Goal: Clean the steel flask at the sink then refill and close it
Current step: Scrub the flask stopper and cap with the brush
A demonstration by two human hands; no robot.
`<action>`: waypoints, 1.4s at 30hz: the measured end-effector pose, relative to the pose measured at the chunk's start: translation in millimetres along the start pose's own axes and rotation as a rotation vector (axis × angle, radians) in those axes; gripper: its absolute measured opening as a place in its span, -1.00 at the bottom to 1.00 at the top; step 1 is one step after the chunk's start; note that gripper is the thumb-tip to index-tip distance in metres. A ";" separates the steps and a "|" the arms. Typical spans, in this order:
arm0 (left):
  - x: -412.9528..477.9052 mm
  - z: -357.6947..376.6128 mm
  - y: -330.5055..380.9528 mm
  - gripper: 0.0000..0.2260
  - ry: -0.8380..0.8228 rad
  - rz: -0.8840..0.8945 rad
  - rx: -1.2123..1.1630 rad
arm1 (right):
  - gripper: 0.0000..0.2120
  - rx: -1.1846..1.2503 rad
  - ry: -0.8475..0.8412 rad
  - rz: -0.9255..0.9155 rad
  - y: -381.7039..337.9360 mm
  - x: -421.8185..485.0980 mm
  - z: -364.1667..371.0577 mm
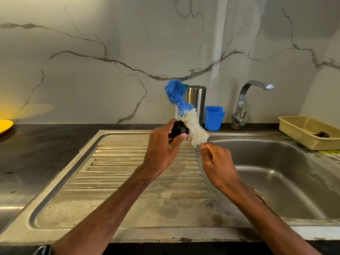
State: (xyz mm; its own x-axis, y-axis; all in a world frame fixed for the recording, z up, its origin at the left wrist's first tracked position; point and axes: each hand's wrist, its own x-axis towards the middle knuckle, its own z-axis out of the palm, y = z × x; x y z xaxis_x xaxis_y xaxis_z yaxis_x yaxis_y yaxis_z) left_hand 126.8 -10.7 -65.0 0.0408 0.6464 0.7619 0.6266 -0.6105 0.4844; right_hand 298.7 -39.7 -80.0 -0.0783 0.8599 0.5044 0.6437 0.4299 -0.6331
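Observation:
The steel flask (197, 102) stands upright on the counter against the wall, partly behind a bottle brush (184, 111) with blue and white bristles. My right hand (218, 166) pinches the brush's lower end, and the brush points up and to the left. My left hand (163, 150) grips a small black object (179, 128), apparently the flask's cap, pressed against the white bristles. Both hands hover over the edge between drainboard and basin.
The steel sink basin (287, 181) lies to the right, its ribbed drainboard (128, 172) to the left. A tap (246, 100) stands behind, with no water seen at its spout. A blue cup (214, 117), a beige basket (309, 133) and a yellow plate (4, 125) sit on the counter.

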 end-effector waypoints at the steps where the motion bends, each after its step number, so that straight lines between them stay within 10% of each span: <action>1: -5.8 5.0 5.1 -0.63 -0.054 0.028 -0.004 | -0.67 -0.016 0.017 0.018 2.2 3.8 -1.4; 27: -4.2 8.9 1.3 -0.65 -0.002 -0.033 -0.242 | -0.71 -0.188 -0.048 0.117 -21.9 -20.7 -18.4; 42: -41.0 42.1 40.9 -0.52 -0.291 -0.010 -0.393 | -0.69 -0.248 0.083 0.401 -28.0 -45.5 -56.6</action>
State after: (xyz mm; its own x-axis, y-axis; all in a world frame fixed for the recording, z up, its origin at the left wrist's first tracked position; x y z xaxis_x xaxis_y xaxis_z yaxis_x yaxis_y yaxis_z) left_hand 183.5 -42.9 -94.6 0.2874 0.7198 0.6319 0.2891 -0.6942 0.6592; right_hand 327.3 -106.4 -52.0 0.2683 0.9152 0.3006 0.7738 -0.0189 -0.6332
